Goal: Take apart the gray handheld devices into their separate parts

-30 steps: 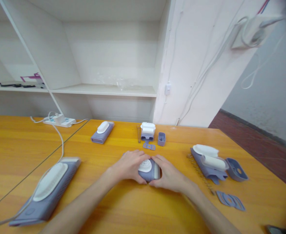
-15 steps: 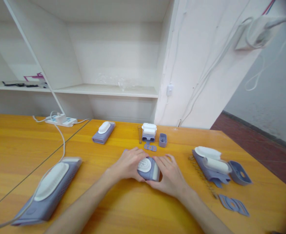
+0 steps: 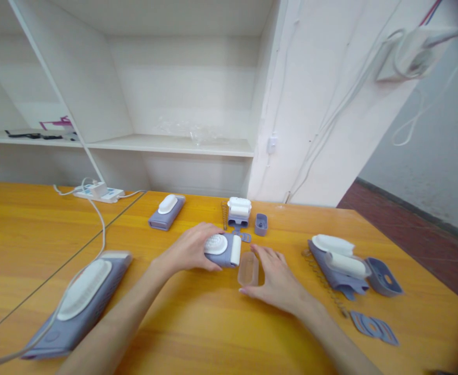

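My left hand (image 3: 193, 249) grips a grey-purple lint roller (image 3: 224, 259) by its far-left end. An oval white pad with bristles faces up on its body, and a white roller (image 3: 235, 251) lies bare at its right end. Just to the right, my right hand (image 3: 274, 276) pinches a clear plastic cap (image 3: 248, 270) between thumb and fingers, its open side showing. The cap and the lint roller are apart. Behind them are a grey-purple flat part (image 3: 241, 236), a spring (image 3: 225, 215), a partly dismantled unit with a white roller (image 3: 239, 211) and a small grey-purple box (image 3: 261, 224).
A whole unit (image 3: 166, 212) lies at the back left; a larger one (image 3: 83, 302) sits front left under a white cable (image 3: 98, 219). At right lie an opened unit (image 3: 334, 263), a spring (image 3: 326, 284), an end cap (image 3: 384, 277) and flat frames (image 3: 374, 328). A power strip (image 3: 99, 191) stands behind.
The clear cap has come off the lint roller's right end, baring the white roller. My left hand has moved left and slightly back with the lint roller; my right hand holds the cap apart.
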`<state>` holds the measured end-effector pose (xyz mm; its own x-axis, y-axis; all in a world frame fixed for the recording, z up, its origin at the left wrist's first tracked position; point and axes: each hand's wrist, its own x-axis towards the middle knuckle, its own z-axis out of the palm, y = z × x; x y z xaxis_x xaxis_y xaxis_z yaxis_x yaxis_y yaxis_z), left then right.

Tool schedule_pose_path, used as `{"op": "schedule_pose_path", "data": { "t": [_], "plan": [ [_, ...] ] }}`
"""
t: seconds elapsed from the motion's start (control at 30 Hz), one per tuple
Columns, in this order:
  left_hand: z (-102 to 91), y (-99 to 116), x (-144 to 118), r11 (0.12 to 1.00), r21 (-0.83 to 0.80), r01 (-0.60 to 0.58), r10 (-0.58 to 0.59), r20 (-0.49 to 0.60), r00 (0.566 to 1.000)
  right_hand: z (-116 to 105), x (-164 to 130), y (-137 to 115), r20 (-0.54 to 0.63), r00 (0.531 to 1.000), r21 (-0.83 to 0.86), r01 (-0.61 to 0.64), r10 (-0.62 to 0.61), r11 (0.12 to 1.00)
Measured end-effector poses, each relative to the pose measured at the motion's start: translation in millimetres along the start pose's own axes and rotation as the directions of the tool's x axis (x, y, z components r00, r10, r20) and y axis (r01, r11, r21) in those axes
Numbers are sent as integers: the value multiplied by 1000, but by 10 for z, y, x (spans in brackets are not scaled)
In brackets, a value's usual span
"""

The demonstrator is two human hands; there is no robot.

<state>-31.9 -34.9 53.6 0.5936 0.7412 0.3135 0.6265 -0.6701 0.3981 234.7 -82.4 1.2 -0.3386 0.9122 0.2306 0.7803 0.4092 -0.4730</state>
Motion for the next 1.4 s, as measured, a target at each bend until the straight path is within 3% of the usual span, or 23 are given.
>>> {"op": "schedule_pose_path", "data": {
  "t": [0.17,0.27,0.43,0.57,0.63,0.77,0.97,1.2,1.4],
  "plan": [
    [-36,266,29,996,58,-71,66,93,993,-62,58,-258,-63,986,-166,144,-156,975],
    [-20,373,49,994,55,-96,88,128,988,-94,79,-376,-59,984,-242,149,-168,959],
    [12,368,55,993,13,-116,113,139,984,-109,78,-450,-123,974,-399,125,-188,908],
    [27,337,43,990,-20,-141,142,130,981,-95,53,-446,-172,959,-380,145,-224,913],
    [11,319,30,990,-25,-138,140,119,983,-92,27,-436,-207,959,-378,106,-195,920],
    [-68,259,0,998,10,-57,57,47,997,-130,-22,-416,-263,965,-387,-86,-21,918],
    [-36,202,-8,999,-31,-33,35,81,996,-179,8,-349,-187,975,-332,49,-117,942],
    [61,144,-36,997,34,74,-77,67,995,-162,15,-150,-195,979,-340,-7,-63,941],
    [51,20,-92,994,44,103,-108,144,984,-295,-34,-8,-5,991,-281,128,-134,951]
  ]
}}
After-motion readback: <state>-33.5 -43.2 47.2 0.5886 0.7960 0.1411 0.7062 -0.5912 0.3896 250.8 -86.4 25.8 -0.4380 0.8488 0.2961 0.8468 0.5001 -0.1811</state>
